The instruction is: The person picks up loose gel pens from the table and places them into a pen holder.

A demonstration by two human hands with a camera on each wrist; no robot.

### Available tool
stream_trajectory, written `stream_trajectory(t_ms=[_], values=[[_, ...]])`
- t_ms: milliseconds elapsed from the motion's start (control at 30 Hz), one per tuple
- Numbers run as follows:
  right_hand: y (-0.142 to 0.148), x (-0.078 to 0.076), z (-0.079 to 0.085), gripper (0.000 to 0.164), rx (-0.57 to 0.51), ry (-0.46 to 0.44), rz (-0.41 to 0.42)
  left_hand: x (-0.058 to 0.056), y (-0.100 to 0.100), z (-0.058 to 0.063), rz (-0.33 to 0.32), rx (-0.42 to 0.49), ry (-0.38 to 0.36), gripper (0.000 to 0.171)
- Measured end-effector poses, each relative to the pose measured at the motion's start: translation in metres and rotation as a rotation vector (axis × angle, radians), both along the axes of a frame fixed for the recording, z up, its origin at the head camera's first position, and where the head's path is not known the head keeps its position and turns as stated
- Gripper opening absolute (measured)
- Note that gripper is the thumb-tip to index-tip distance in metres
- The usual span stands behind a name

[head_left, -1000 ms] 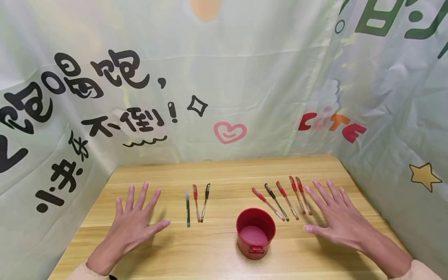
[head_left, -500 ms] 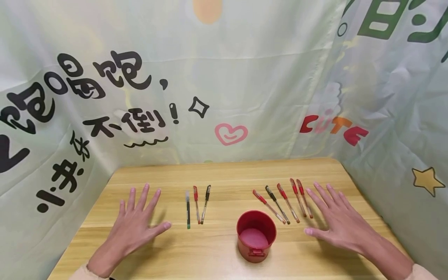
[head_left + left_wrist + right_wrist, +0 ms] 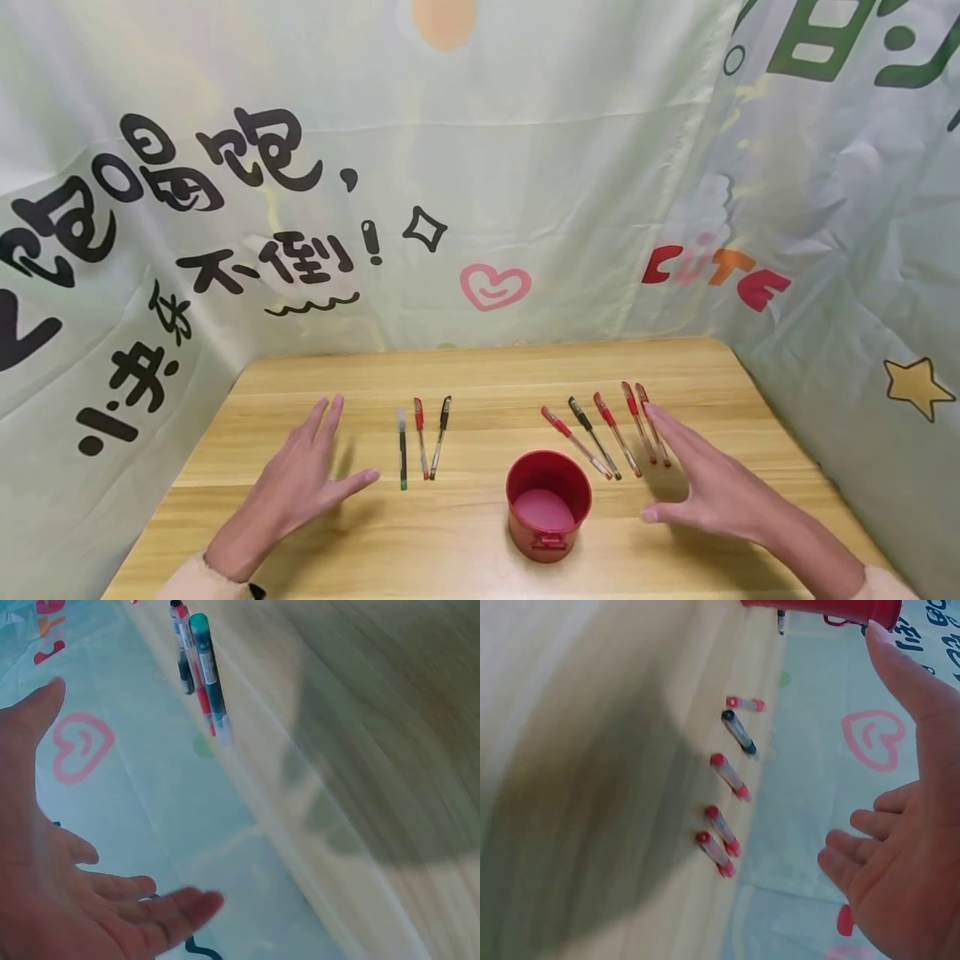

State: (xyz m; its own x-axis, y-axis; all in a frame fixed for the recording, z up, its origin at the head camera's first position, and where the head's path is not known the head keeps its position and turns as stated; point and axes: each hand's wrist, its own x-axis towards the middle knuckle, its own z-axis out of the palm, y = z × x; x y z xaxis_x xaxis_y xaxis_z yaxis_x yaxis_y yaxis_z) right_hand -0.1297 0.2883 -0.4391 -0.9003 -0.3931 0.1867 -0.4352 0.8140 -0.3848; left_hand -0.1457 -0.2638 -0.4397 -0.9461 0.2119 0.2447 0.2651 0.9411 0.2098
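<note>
Two bare hands hang over the table, neither holding anything, their fingers extended and loosely bent. Half a second ago both lay palm down with fingers spread wide; now the left hand (image 3: pixel 300 471) and the right hand (image 3: pixel 701 483) are turned thumb side up, palms facing inward, fingers drawn together. The left one has also shifted a little inward.

Just inward of the left thumb lie three pens, unmoved: nearest, a dark pen with a green end (image 3: pixel 402 450), then a red pen (image 3: pixel 422 437), then a black pen (image 3: pixel 442 433).

On the inner side of the right hand lie five more, also unmoved. Nearest is the outermost red pen (image 3: pixel 660 442), now partly covered by the index fingertip in the head view; the right wrist view shows hand and pen apart. Four others, three red and one black (image 3: pixel 594 435), continue inward.

Between the hands, closer to the right thumb, the red cup (image 3: pixel 521 525) stands upright where it was.

Farther out, beneath everything, is the wooden table (image 3: pixel 465 542), and beyond the fingertips hangs the printed cloth (image 3: pixel 570 183), unchanged.
</note>
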Motion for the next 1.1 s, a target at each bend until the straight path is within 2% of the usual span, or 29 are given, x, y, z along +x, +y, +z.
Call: stream_trajectory(t_ms=[200, 433, 567, 700, 867, 1100], values=[[-0.013, 0.004, -0.011, 0.128, -0.061, -0.016, 0.032, -0.012, 0.01, 0.0, -0.012, 0.093, -0.049, 0.11], [-0.028, 0.007, -0.027, 0.119, -0.15, -0.001, 0.091, -0.027, 0.018, -0.002, -0.004, 0.116, -0.08, 0.095], [-0.035, 0.009, -0.033, 0.12, -0.16, -0.017, 0.102, -0.035, 0.023, -0.003, 0.006, 0.132, -0.092, 0.086], [-0.043, 0.009, -0.037, 0.121, -0.171, 0.006, 0.119, -0.044, 0.028, -0.005, 0.018, 0.127, -0.116, 0.079], [-0.053, 0.008, -0.039, 0.118, -0.238, 0.019, 0.163, -0.056, 0.032, -0.008, 0.058, 0.149, -0.21, 0.074], [-0.067, 0.009, -0.042, 0.118, -0.379, -0.04, 0.246, -0.069, 0.038, -0.012, 0.091, 0.221, -0.304, 0.062]])
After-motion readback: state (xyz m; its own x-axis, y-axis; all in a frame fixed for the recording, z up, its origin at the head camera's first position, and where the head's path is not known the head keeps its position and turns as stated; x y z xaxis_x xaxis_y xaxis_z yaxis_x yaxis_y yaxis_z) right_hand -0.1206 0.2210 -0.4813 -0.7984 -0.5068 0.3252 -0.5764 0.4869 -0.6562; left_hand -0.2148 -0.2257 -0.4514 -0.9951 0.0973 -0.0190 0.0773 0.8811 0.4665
